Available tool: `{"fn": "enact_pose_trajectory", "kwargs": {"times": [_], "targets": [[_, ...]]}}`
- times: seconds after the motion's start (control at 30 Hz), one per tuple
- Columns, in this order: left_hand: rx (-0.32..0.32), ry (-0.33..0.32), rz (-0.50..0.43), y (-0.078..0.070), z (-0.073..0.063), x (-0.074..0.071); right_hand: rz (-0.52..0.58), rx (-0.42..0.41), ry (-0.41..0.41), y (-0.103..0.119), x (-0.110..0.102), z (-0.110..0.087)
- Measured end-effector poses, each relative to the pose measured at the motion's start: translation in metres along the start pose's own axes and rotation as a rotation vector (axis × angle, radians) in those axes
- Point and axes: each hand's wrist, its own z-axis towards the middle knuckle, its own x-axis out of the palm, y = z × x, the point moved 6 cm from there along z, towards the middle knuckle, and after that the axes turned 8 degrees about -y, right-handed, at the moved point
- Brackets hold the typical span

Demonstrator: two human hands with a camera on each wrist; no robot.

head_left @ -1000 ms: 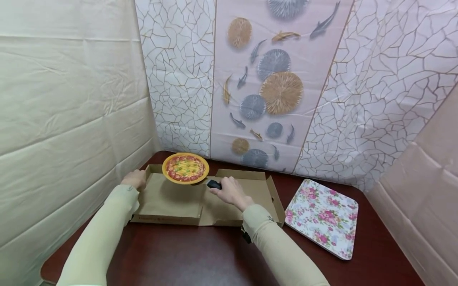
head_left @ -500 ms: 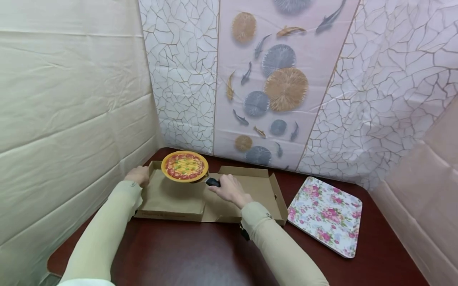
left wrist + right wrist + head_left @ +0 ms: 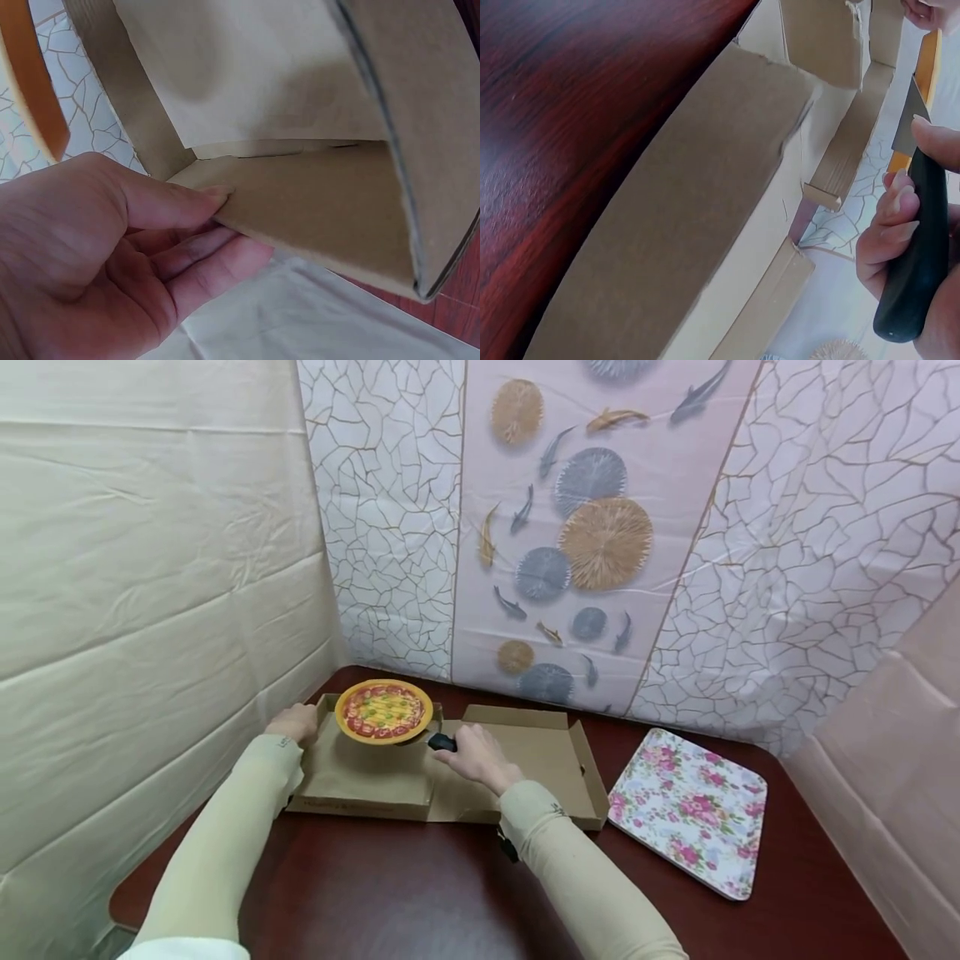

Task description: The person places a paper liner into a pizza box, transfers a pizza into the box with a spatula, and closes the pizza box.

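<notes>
A round toy-like pizza (image 3: pixel 384 712) with a yellow rim and red, yellow and green topping hovers over the left half of an unfolded cardboard pizza box (image 3: pixel 367 787). My right hand (image 3: pixel 478 755) grips the black handle (image 3: pixel 916 255) of a pizza server; its metal blade (image 3: pixel 909 124) reaches under the pizza, whose orange edge shows in both wrist views. At the box's left side, my left hand (image 3: pixel 294 724) pinches the cardboard wall (image 3: pixel 315 206), thumb on top and fingers beneath, as the left wrist view shows. Most of the blade is hidden below the pizza.
The box lid (image 3: pixel 525 760) lies unfolded to the right. Beyond it rests a white floral tray (image 3: pixel 693 810) on the dark red table (image 3: pixel 375 885). Fabric walls (image 3: pixel 150 610) stand close on the left, behind and on the right.
The pizza has shifted slightly left and a little lower relative to the box, along with my right hand and the server. My left hand keeps its hold on the box wall.
</notes>
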Motion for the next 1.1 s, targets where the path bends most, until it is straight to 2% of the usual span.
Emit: {"fn": "enact_pose_trajectory", "kwargs": {"times": [0.27, 0.53, 0.83, 1.1], "targets": [[-0.011, 0.012, 0.006, -0.004, 0.002, -0.003, -0.028, -0.009, -0.002, 0.007, 0.004, 0.003], [-0.006, 0.018, 0.012, 0.002, -0.003, 0.001, -0.033, -0.030, 0.022, 0.014, 0.014, 0.002], [-0.011, 0.031, 0.013, 0.005, -0.003, 0.010, -0.023, -0.027, 0.026, 0.013, 0.028, -0.001], [-0.029, 0.016, 0.001, 0.001, 0.000, 0.002, -0.048, -0.025, 0.015, 0.013, 0.028, 0.007]]}}
